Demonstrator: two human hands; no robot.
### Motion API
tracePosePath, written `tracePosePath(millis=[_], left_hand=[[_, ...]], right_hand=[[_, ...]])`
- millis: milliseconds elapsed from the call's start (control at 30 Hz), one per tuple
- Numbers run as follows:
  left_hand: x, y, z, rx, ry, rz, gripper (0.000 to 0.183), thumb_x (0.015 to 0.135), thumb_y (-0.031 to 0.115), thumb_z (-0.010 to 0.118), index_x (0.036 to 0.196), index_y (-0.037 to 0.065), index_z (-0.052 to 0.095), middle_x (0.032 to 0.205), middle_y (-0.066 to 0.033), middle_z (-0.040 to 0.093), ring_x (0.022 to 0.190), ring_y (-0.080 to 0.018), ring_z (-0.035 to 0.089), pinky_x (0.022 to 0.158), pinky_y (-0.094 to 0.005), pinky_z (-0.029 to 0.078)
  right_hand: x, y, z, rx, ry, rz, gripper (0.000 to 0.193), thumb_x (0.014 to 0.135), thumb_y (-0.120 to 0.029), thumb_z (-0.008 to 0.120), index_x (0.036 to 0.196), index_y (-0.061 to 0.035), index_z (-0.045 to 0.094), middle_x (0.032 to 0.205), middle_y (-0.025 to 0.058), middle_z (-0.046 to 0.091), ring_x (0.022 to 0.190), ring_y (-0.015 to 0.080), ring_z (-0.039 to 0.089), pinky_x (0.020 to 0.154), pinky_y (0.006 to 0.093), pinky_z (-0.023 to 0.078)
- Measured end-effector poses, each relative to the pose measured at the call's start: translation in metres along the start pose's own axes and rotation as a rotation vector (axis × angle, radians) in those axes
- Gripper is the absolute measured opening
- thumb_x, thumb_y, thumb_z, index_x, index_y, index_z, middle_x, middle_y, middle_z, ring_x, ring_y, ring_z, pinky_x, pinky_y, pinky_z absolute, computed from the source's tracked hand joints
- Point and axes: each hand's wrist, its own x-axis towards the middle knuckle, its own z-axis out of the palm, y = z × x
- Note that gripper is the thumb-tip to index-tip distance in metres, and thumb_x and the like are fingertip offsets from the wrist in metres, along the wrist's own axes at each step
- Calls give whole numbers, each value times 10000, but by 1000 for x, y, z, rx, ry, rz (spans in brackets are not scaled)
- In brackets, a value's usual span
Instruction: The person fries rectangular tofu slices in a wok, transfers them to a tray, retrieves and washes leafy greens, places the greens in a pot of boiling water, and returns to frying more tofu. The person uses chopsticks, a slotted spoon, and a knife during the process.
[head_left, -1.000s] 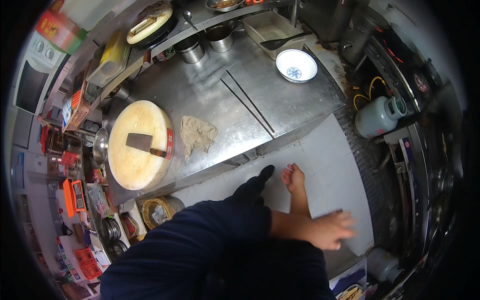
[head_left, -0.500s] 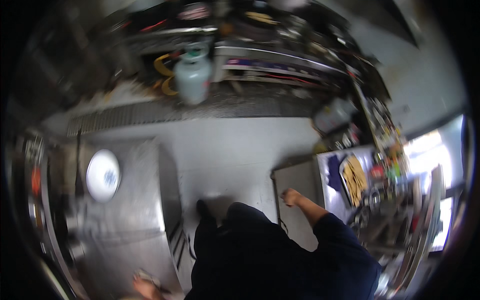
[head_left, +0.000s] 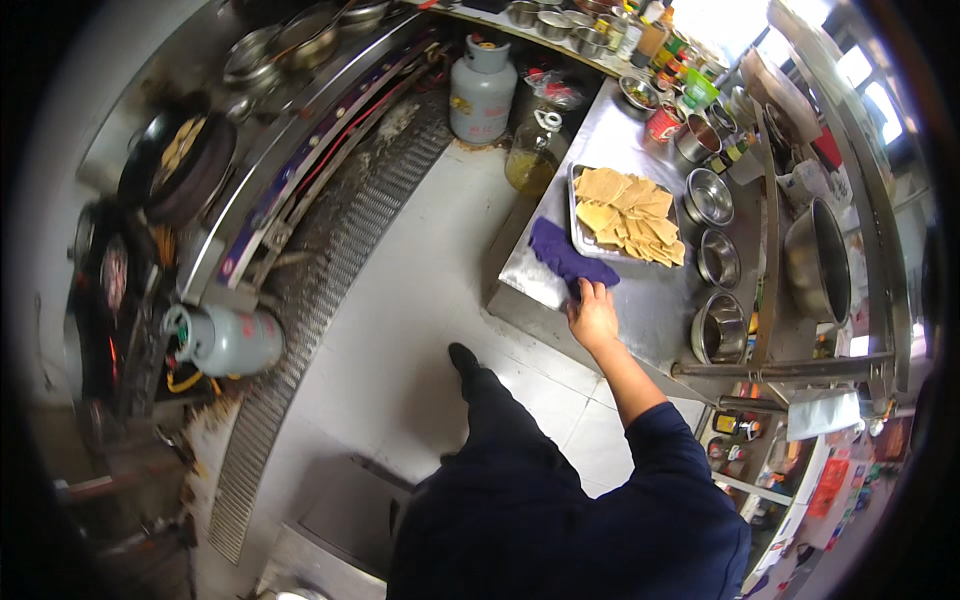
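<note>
My right hand (head_left: 595, 317) reaches over the front edge of the steel worktable on the right, its fingertips at the lower edge of a crumpled purple cloth (head_left: 568, 255). The fingers look loosely bent and apart, with nothing plainly gripped; whether they touch the cloth is hard to tell. Right behind the cloth sits a metal tray (head_left: 581, 234) heaped with flat, yellowish-tan slices (head_left: 630, 215). My left hand is out of view.
Steel bowls (head_left: 719, 328) line the worktable's right side, beside a shelf frame (head_left: 780, 368). Jars and bottles crowd its far end. Gas cylinders (head_left: 482, 92) (head_left: 235, 342) and a large jar of yellowish liquid (head_left: 531, 160) stand on the floor. Woks (head_left: 178, 160) sit on the stove at left.
My view has swung right toward the worktable. My right hand has come up to the purple cloth. My left hand, earlier over the left steel counter, has gone out of view.
</note>
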Motion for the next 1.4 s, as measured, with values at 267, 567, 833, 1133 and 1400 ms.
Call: tracePosePath(millis=[267,567,833,1133,1400], left_hand=[[-45,80,34,73,-611,-173,311,974,180,510,1209,44,661,1088,-130,688,950,-255,675,819,-364,544],[126,415,113,-376,-391,594,643,869,201,755,1444,125,478,1448,-147,493,1313,-319,514,1052,-406,453],[267,546,89,53,-604,950,640,772,197,825,1350,122,559,1284,-78,636,1304,-318,536,1174,-542,247],[368,564,67,-1793,-1413,97,665,969,581,488,1516,223,362,1422,-152,509,1254,-372,542,939,-603,498],[437,572,43,-1791,-607,-263,594,1000,628,357,1115,111,625,942,-105,685,736,-264,649,587,-371,520]], right_hand=[[92,9,20,-125,-383,114,376,877,-141,558,1237,-40,515,1060,238,671,929,405,682,798,486,551],[185,-201,-32,730,-1034,7,219,887,-108,527,1033,9,641,786,128,655,686,219,648,641,383,539],[245,-449,-85,828,-1171,-532,201,915,-57,526,1091,-8,611,759,34,611,549,102,568,487,257,477],[278,-582,-41,980,-1418,-556,281,1000,-140,578,1232,19,586,936,93,680,780,134,655,716,273,540],[409,-625,26,893,-1077,-448,231,988,-103,575,1166,35,627,893,77,674,745,126,638,661,279,535]])
